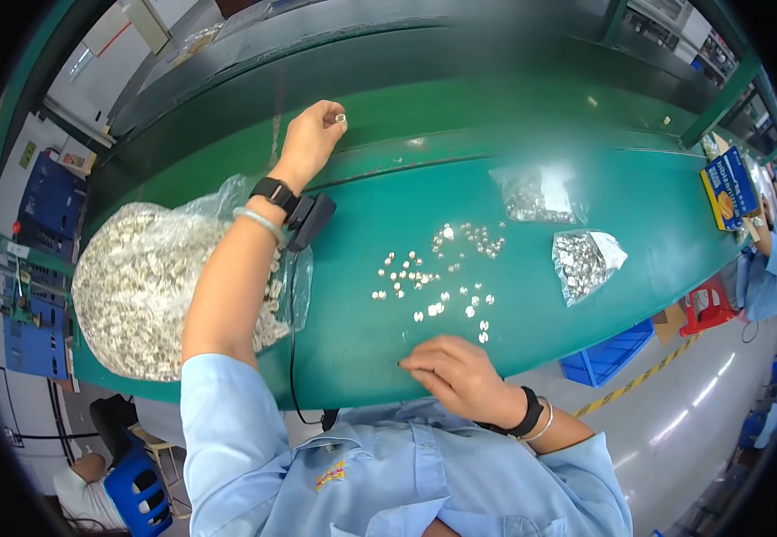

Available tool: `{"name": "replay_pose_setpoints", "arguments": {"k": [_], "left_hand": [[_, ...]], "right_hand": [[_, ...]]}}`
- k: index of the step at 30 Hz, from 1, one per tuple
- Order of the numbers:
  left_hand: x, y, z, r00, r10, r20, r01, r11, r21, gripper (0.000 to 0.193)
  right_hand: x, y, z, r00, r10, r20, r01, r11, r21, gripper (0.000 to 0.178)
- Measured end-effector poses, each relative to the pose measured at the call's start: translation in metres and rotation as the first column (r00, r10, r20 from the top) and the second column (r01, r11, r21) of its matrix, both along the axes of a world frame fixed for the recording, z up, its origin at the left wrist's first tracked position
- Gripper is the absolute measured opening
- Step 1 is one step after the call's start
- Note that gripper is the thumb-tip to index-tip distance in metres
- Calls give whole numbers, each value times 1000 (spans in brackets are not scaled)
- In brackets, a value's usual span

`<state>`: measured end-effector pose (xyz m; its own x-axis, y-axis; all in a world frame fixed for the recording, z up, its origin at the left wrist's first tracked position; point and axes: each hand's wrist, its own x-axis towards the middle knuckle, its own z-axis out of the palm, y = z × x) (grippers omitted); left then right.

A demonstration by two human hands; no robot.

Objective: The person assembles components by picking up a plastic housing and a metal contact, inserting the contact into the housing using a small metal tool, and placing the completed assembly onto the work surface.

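My left hand (310,139) reaches out over the green conveyor belt (388,121) beyond the table. Its fingertips pinch a small, shiny, pale part (341,118). Close to the table's near edge, my right hand (458,374) is closed with its fingertips together. Something tiny and dark shows at those fingertips, too small to name. Beyond my right hand, several small silvery-white parts (434,310) lie scattered on the green tabletop (352,349). A big clear plastic bag (142,286), packed with similar pale parts, lies under and left of my left forearm.
Two smaller clear bags of metal parts, one (540,195) farther off and one (585,264) nearer, lie on the right. A blue and yellow box (730,190) stands at the table's right end. A black cable (293,349) runs from my left wrist device. A blue bin (607,353) sits beyond the table edge.
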<state>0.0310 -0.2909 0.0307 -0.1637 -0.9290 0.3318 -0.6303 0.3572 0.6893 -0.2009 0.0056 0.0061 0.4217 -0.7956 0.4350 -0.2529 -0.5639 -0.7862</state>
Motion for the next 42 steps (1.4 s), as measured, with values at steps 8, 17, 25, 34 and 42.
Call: {"name": "replay_pose_setpoints", "arguments": {"k": [8,17,25,34,42], "left_hand": [[0,-55,-45,983,-29,182,33,999,-21,27],[-3,39,60,990,-135,29,134,991,22,30],[70,182,51,773,-198,603,225,974,31,16],[89,180,26,618,-177,766,282,959,-6,18],[46,241,55,893,-27,-449,202,916,347,14]], "right_hand": [[-5,-9,6,999,39,-17,-38,998,56,18],[-2,-8,-1,1000,18,21,-19,1000,20,18],[1,1,-3,1000,-7,18,8,999,-46,19],[1,7,0,997,-78,9,77,995,56,20],[-15,0,10,975,-193,113,169,966,195,18]]}}
